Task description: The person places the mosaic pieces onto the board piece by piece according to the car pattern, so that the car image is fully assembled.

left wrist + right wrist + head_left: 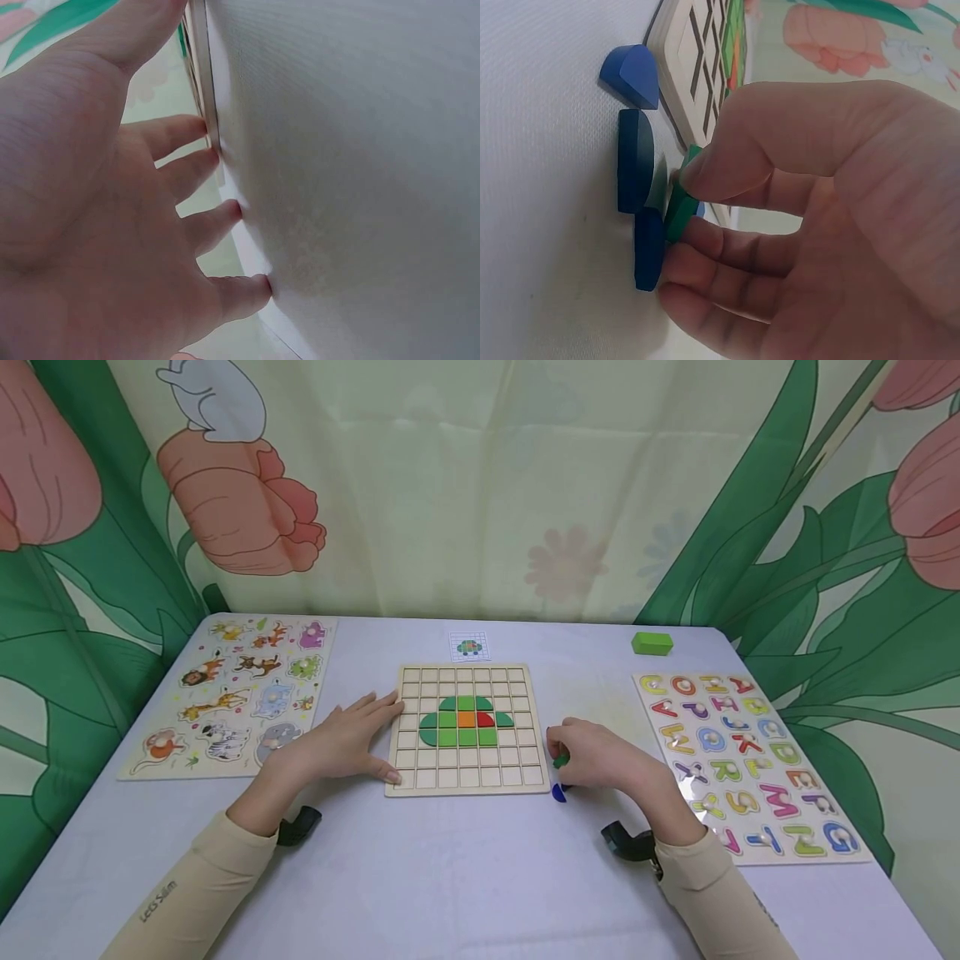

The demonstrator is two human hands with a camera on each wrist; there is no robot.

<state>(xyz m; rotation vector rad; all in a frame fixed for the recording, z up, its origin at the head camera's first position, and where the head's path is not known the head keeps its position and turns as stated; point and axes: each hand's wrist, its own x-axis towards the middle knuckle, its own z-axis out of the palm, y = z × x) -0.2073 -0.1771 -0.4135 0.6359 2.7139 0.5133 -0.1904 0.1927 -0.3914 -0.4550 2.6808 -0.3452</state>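
A wooden grid board (420, 779) lies mid-table, with green, orange and red blocks (467, 737) set in its cells. My left hand (337, 739) rests at the board's left edge, fingers spread; the left wrist view shows fingertips touching the board's side and the cloth. Just right of the board, my right hand (600, 756) pinches a green block (681, 206) between thumb and fingers. Blue blocks lie on the cloth beside it: a quarter-round one (634, 75) and darker ones (635, 161) close to the fingertips. The hand partly hides them in the head view.
A small pattern card (470, 647) lies behind the board. An animal puzzle board (247, 693) is at left, a letter puzzle board (750, 768) at right. Toward the back right sits a green box-shaped block (652, 643). A printed curtain (450, 485) hangs behind the table.
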